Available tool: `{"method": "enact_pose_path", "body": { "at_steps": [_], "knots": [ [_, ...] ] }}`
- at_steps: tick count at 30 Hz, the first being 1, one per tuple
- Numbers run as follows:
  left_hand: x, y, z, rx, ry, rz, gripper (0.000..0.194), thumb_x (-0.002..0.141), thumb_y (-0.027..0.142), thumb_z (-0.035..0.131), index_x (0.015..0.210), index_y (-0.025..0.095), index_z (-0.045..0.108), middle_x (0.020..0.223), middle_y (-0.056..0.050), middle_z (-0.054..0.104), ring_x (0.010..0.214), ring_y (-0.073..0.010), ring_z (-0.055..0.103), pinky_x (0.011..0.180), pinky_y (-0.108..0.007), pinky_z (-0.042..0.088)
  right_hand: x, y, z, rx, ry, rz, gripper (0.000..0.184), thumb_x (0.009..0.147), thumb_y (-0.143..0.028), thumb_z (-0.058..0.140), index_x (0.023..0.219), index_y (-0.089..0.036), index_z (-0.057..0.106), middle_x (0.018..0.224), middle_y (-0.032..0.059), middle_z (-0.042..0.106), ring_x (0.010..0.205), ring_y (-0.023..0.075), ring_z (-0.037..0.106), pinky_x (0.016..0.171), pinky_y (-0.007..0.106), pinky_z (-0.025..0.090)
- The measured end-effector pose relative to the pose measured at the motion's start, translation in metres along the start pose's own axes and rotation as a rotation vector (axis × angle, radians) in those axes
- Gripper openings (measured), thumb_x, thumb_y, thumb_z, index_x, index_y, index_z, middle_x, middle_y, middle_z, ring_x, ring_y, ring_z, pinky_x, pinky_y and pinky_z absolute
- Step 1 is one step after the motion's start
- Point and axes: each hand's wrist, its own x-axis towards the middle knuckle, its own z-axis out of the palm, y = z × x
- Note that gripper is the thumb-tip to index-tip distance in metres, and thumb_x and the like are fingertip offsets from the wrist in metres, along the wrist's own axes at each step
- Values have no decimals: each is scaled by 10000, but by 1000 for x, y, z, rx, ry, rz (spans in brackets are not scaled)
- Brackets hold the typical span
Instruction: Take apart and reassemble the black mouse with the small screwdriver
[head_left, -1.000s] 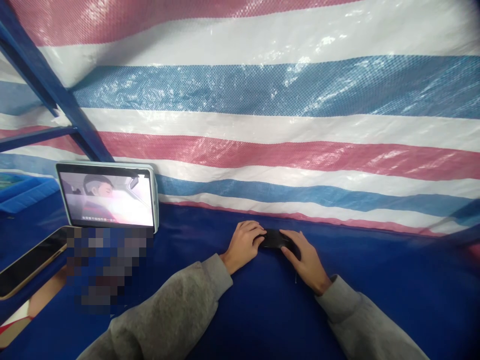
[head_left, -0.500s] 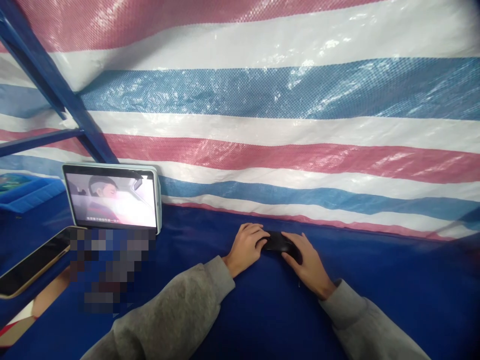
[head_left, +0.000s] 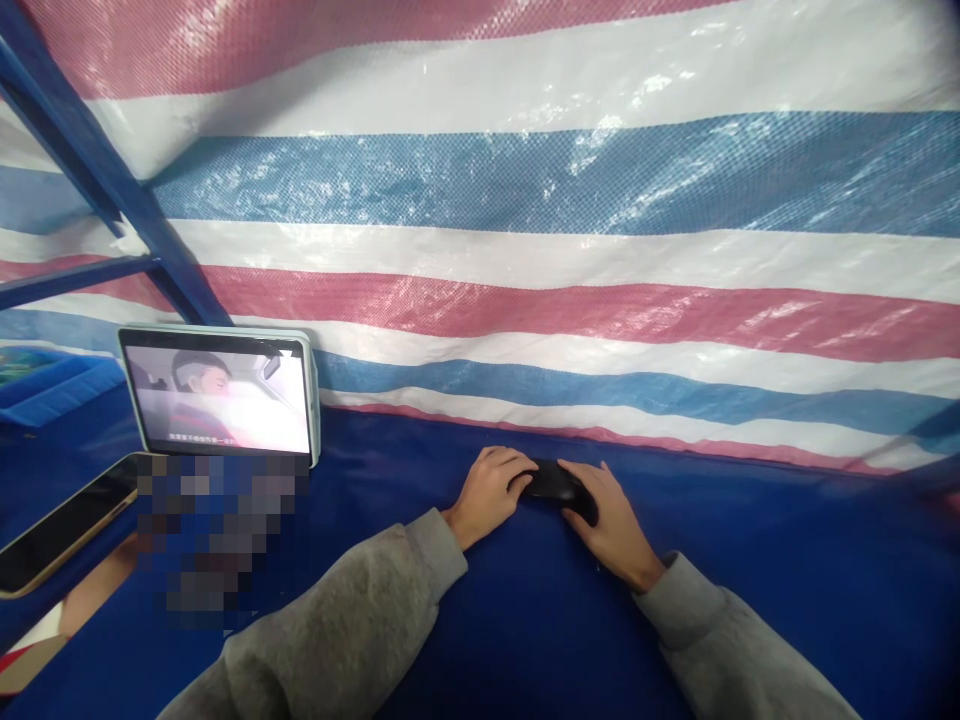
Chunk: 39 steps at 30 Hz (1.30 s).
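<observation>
A small black object (head_left: 553,482) lies on the dark blue cloth-covered table (head_left: 525,620), close to the striped tarp wall. My left hand (head_left: 489,490) rests on its left end with the fingers curled over it. My right hand (head_left: 611,520) covers its right end, fingers bent around it. Both arms wear grey sleeves. What the black object is I cannot make out.
A tablet (head_left: 221,392) playing a video leans against the red, white and blue striped tarp (head_left: 570,250) at the left. A phone (head_left: 60,535) with a dark screen lies near the left edge. A blue metal frame (head_left: 105,190) crosses the upper left.
My hands stay on the black object and shift only slightly; the view wobbles a little.
</observation>
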Motion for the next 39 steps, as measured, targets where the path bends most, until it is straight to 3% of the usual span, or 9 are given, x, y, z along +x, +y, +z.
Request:
{"method": "enact_pose_path", "body": {
  "at_steps": [4,11,17,27,30,35,39],
  "knots": [
    [0,2,-2,-7,-55,29,198,934,213,599,1118,221,672,1143,-25,687,1057,-188,630,988,-363,441,0,2,0,11,12,4,499,819,-333,580,1305,-228,537,1270,98,650,1196,278,586,1153,604,230],
    [-1,1,-2,21,-177,38,437,868,343,689,1283,259,577,1304,-61,595,1201,-255,553,1053,-432,386,0,0,-3,61,15,42,497,840,-418,606,1292,-227,531,1277,106,653,1182,282,602,1156,608,235],
    [0,4,-3,16,-132,3,340,943,363,599,1256,234,576,1244,-50,644,1149,-222,587,1020,-396,398,1,-4,-5,86,11,69,460,907,-450,531,1309,-226,526,1289,93,649,1211,260,590,1168,585,242],
    [3,8,-6,62,-99,-80,336,1042,369,391,1320,234,523,1179,-34,686,1070,-189,623,1047,-415,382,1,-4,-2,24,141,53,389,922,-432,516,1230,-203,576,1225,100,686,1157,252,625,1138,568,320],
    [1,9,-6,147,-104,-2,389,1040,375,384,1407,263,446,1293,-61,611,1221,-205,543,1113,-450,329,2,-6,-2,32,131,69,375,933,-444,495,1204,-206,598,1203,92,697,1148,253,625,1131,561,326],
    [-2,7,0,297,-239,236,439,1015,424,434,1430,281,432,1429,-97,485,1363,-251,414,1165,-508,259,2,-4,-5,59,121,80,347,974,-351,384,1197,-225,617,1176,63,697,1128,217,614,1132,510,311],
    [-2,5,3,328,-258,225,452,1016,410,440,1449,287,402,1412,-94,498,1342,-235,439,1153,-485,295,1,-3,-10,-140,211,216,365,897,-226,383,1155,-194,639,1099,104,671,1078,244,602,956,445,429]
  ]
}}
